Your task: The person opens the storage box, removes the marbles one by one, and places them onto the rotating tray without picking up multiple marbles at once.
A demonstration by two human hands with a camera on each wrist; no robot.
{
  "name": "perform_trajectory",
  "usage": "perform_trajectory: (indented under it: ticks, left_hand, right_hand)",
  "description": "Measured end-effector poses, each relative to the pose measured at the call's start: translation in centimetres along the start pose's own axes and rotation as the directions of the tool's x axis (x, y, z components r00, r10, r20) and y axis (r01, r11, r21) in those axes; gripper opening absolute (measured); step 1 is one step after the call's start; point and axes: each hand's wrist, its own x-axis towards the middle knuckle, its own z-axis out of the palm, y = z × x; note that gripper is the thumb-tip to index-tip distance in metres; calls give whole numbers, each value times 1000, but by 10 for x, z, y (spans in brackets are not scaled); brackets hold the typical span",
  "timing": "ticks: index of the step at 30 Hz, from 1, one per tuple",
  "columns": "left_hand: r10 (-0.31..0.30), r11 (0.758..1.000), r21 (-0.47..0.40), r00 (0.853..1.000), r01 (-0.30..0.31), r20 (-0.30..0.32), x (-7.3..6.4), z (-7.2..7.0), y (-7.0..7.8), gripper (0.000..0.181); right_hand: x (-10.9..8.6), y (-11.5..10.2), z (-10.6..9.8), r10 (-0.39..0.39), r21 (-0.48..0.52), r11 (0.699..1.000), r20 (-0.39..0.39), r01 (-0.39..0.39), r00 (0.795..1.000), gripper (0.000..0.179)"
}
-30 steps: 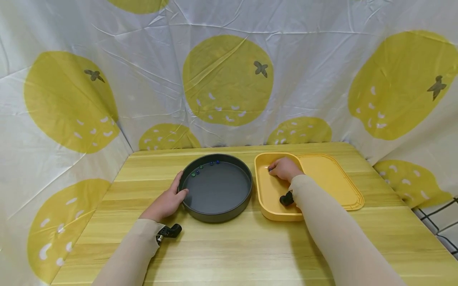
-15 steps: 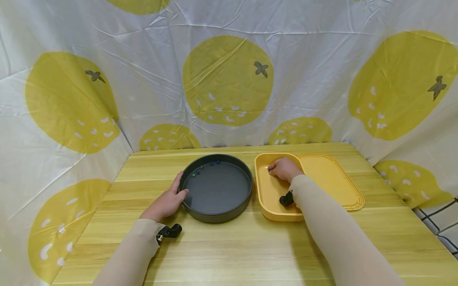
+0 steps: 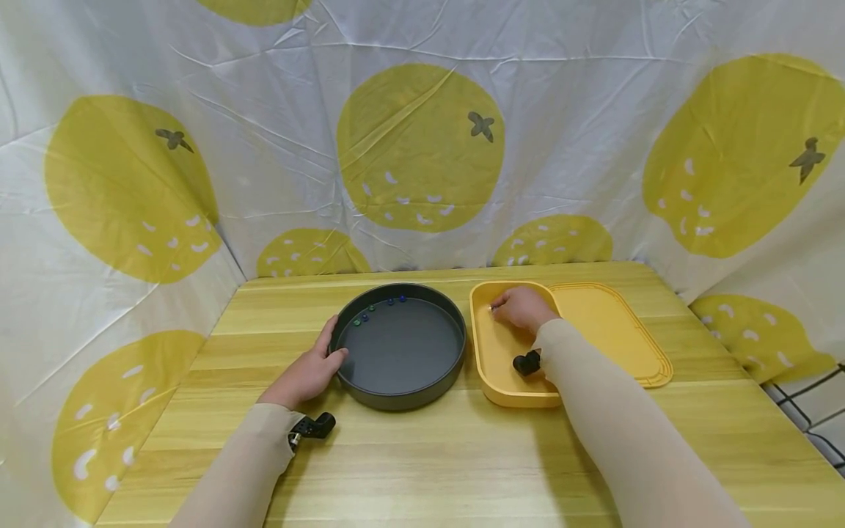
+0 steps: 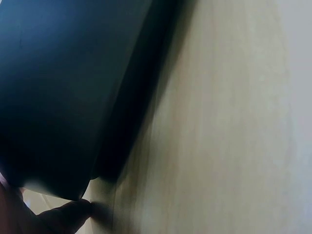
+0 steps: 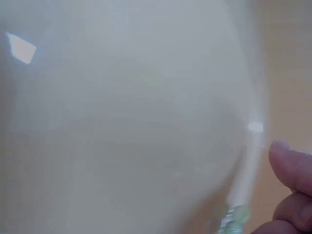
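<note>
A round dark grey cake pan (image 3: 403,352) stands on the table, with several small blue and green marbles (image 3: 365,317) along its far left inside edge. My left hand (image 3: 310,370) grips the pan's left side, thumb over the rim. In the left wrist view the dark pan (image 4: 68,87) fills the left half. My right hand (image 3: 524,309) reaches into a yellow rectangular container (image 3: 491,359) and pinches a small marble (image 3: 494,308) near its far left corner, mostly covered by the fingers. Beside the right hand's curled fingers, the right wrist view shows blurred greenish marbles (image 5: 236,217).
A flat yellow lid (image 3: 617,337) lies on the table right of the container. The wooden table (image 3: 409,469) extends toward me. A white curtain with yellow fruit prints (image 3: 422,147) hangs behind and at both sides. A black wire grid (image 3: 808,418) shows at far right.
My right hand has shifted slightly left inside the yellow container, and the blue marble seen at its fingertips is now mostly covered. The left hand and the pan have stayed still.
</note>
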Motion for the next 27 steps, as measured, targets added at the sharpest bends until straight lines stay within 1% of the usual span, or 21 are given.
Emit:
perform_trajectory:
  ticks: [3,8,10,14,19,22,26,27]
  left_hand:
    - [1,1000,-5,1000,-1,4,0,0,0,76]
    - [2,1000,-1,1000,-2,1,0,0,0,76]
    - [1,1000,4,1000,-1,-3,0,0,0,76]
    - [4,1000,6,1000,-4,-7,0,0,-1,76]
    - [1,1000,12,1000,-1,-5,0,1,-1,76]
    - [-1,1000,16,1000,1,-7,0,1,-1,76]
    - [3,1000,10,1000,-3,-12,0,0,0,76]
    - [4,1000,9,1000,-4,-13,0,1,0,76]
  right_hand:
    - [-1,-5,-2,-14,13,1000,7,14,1000,33]
    - [-4,-19,-8,-29,152,988,23,26,999,35]
    - [-6,-28,-11,-38,209,977,27,32,999,37]
    - [-10,-52,-17,-56,234,971,30,48,998,40]
    - [-13,-86,-10,-90,204,976,50,78,995,38]
    - [-14,-105,-2,-123,154,981,46,115,991,35]
    - [-15,-124,7,-155,100,984,42,150,987,34]
    - [-15,-128,9,-156,107,983,47,150,987,34]
